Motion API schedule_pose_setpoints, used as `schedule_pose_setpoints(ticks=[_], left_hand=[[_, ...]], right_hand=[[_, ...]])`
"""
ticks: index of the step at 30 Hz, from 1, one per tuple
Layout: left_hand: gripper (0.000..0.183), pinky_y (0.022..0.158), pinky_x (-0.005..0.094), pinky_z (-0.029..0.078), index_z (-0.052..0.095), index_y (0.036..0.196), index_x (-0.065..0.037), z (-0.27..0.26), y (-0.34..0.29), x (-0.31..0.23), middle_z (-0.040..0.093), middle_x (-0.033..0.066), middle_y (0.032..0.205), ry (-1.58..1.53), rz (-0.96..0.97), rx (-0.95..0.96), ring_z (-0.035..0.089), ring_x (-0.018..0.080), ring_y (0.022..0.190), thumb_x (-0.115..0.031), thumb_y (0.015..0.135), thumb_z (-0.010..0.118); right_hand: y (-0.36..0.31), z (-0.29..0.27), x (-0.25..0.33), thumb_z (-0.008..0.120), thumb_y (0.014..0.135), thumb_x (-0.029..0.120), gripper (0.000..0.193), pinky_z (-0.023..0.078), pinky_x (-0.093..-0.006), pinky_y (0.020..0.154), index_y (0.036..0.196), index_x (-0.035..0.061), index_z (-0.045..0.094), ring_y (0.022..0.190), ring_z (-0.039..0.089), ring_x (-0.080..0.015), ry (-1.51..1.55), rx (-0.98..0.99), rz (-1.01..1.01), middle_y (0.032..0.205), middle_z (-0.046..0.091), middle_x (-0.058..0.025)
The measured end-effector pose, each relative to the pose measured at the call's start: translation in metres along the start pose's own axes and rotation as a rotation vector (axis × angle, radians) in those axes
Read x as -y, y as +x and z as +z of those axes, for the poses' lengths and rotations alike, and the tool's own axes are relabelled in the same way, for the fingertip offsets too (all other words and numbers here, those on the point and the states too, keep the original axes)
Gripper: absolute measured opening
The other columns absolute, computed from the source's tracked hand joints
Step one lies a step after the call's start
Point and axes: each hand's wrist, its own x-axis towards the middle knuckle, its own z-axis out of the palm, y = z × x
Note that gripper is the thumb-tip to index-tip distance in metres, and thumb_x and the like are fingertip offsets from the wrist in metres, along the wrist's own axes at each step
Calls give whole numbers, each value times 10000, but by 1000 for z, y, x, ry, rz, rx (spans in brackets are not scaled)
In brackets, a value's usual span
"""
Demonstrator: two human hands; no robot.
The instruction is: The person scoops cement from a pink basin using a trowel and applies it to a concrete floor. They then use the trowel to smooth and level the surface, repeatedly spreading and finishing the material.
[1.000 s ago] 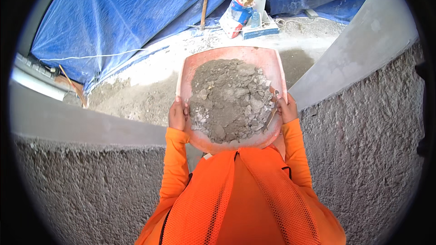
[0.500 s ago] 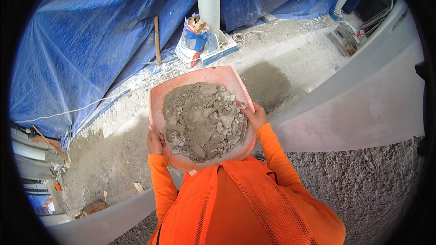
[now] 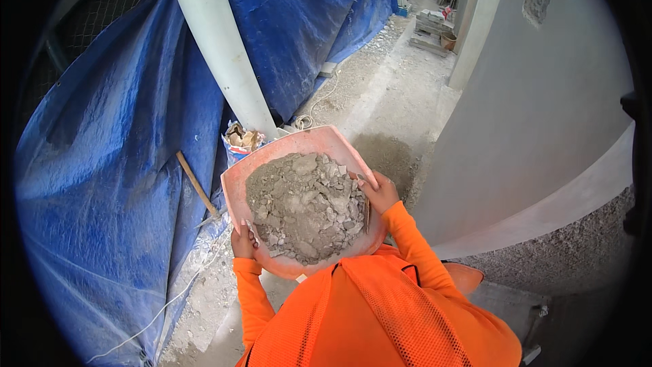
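Observation:
Held in front of my body is a faded pink-orange plastic tub (image 3: 239,183), wide and shallow with raised sides. A heap of grey rubble (image 3: 305,207), broken chunks mixed with dust, fills most of it. My left hand (image 3: 244,241) is closed around the tub's near left rim. On the right side, my right hand (image 3: 380,194) grips the opposite rim, fingers reaching over the edge. The tub's near edge rests close against my orange vest (image 3: 346,312).
Blue tarpaulin (image 3: 109,204) hangs along the left, with a white column (image 3: 217,41) before it. By the column are a torn bag (image 3: 239,139) and a wooden handle (image 3: 197,182). A grey wall (image 3: 523,115) runs along the right. Stacked boards (image 3: 431,27) lie at the far end.
My view has swung to the right along the passage, and the wall and far end show more. The tub stays in both hands, and the bag is now partly hidden behind it.

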Motion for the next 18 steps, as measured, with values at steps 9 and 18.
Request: schedule_pose_setpoints(ticks=[9, 18], left_hand=[[239, 453, 246, 344, 600, 994, -68, 54, 119, -2, 517, -34, 675, 210, 128, 167, 443, 64, 529, -304, 1021, 629], [312, 587, 261, 452, 624, 1228, -38, 101, 211, -43, 642, 34, 811, 362, 35, 238, 545, 98, 631, -267, 1016, 626]], right_hand=[[45, 19, -45, 695, 933, 330, 428, 534, -363, 740, 1222, 15, 673, 783, 689, -213, 111, -170, 202, 879, 724, -114], [154, 34, -80, 714, 922, 332, 483, 545, -324, 838, 1311, 53, 647, 886, 721, -201, 99, -76, 282, 1031, 751, -136]])
